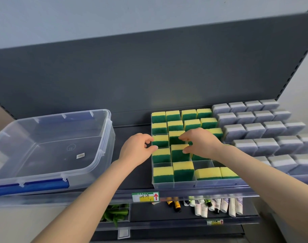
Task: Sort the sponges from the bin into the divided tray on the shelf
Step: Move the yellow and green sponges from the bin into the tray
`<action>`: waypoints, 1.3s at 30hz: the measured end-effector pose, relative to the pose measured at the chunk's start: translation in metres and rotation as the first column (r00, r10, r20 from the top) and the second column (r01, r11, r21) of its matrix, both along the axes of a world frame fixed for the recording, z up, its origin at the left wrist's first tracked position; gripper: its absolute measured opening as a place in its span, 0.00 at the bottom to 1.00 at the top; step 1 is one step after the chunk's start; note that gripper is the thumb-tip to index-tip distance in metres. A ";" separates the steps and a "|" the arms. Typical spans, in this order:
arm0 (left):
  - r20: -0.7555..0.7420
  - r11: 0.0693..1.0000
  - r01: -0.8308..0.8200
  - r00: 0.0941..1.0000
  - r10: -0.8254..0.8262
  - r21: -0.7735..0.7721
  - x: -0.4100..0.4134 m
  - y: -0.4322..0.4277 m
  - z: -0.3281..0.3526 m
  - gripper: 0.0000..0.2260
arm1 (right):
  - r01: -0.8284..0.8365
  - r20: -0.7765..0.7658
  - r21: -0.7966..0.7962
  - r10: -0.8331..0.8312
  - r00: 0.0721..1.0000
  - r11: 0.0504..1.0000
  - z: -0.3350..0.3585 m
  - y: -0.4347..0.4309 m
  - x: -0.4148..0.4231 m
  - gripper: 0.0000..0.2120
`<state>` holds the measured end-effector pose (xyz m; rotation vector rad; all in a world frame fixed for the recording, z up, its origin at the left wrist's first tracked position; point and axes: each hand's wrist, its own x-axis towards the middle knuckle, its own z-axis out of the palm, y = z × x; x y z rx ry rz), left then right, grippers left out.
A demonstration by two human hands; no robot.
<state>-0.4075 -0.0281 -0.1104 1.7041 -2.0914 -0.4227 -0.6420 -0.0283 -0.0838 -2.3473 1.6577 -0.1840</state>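
Note:
A clear divided tray (174, 184) on the shelf holds several yellow-and-green sponges, most standing on edge. One compartment (202, 163) near the front shows no sponge. My left hand (137, 149) is at the tray's left wall, with thumb and forefinger pinching the left end of a sponge (161, 141) in the first column. My right hand (202, 142) reaches over the tray's middle, and its thumb and forefinger hold the top of an upright sponge (178, 154) in the second column. The clear bin (49, 146) at left has no sponges in it, only a small label.
Another tray of several grey sponges (258, 130) fills the shelf to the right. The dark back panel (149, 72) rises behind. A price label (145, 196) sits on the shelf's front rail. Tubes (219, 206) and green items (114, 213) lie on the lower shelf.

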 end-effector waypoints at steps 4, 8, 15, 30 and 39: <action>-0.001 0.998 -0.028 1.000 0.028 -0.065 -0.002 -0.003 0.004 0.13 | -0.003 0.029 -0.017 0.003 1.000 1.000 0.003 0.001 0.001 0.22; 0.025 0.999 0.018 1.000 -0.017 -0.030 -0.010 -0.019 0.009 0.19 | 0.021 0.070 -0.059 -0.016 0.997 0.998 0.011 -0.008 0.008 0.19; 0.074 0.995 0.042 0.996 -0.049 0.091 -0.017 -0.043 -0.005 0.14 | 0.033 0.088 -0.059 -0.027 0.996 0.998 0.011 -0.013 0.014 0.17; -0.106 0.993 -0.036 0.994 0.024 -0.113 -0.012 -0.038 0.000 0.13 | 0.023 0.097 -0.032 -0.019 0.995 0.999 0.007 -0.010 0.008 0.18; 0.057 0.962 0.174 0.980 -0.189 0.209 0.001 -0.016 -0.001 0.15 | -0.045 -0.018 0.061 0.046 0.999 0.997 -0.003 -0.007 0.017 0.18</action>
